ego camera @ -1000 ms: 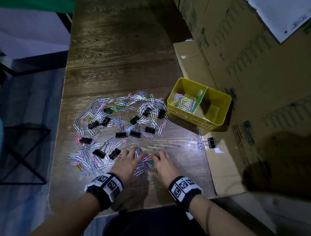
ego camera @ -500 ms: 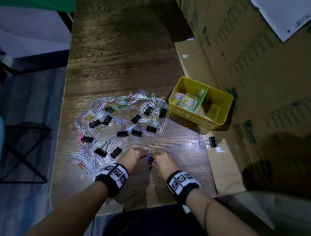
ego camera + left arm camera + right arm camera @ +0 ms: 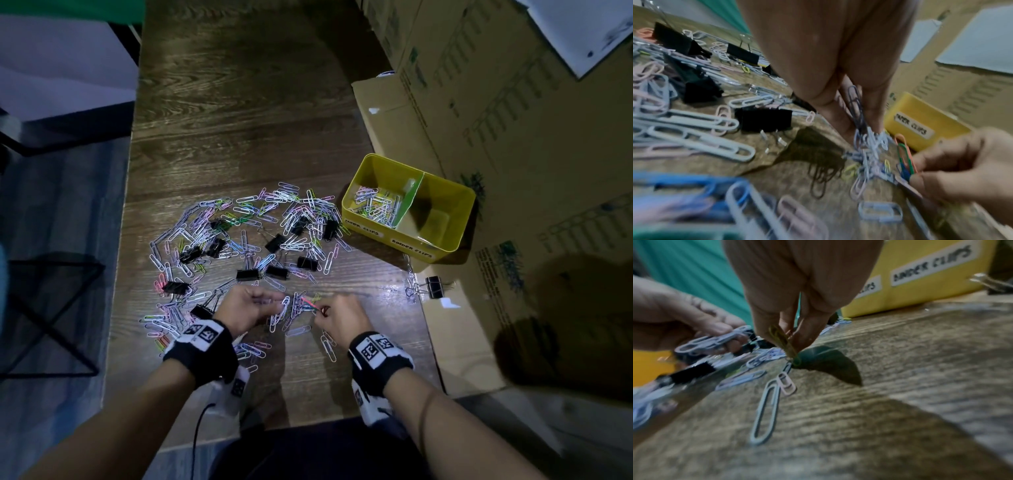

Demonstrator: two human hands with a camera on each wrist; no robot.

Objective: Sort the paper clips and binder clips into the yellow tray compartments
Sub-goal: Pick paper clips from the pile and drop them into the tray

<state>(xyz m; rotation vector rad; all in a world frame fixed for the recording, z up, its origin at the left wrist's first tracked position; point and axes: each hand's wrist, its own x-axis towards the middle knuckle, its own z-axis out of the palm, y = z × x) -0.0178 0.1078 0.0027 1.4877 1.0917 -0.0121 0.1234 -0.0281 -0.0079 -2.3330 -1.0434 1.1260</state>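
A wide scatter of coloured paper clips mixed with black binder clips covers the wooden table. My left hand pinches a tangled bunch of pale paper clips just above the table's near part. Beside it, my right hand pinches a few paper clips, orange, green and yellow. The yellow tray stands at the right; its left compartment, labelled paper clips, holds several paper clips. Its right compartment, labelled binder clips, looks empty.
One binder clip with a few silver clips lies apart, on the edge of flattened cardboard below the tray. Large cardboard boxes fill the right side. The table's left edge drops to the floor and a dark wire stand.
Both hands went from lying flat on the clips to gathering them, then lifted with bunches of paper clips pinched in the fingers.
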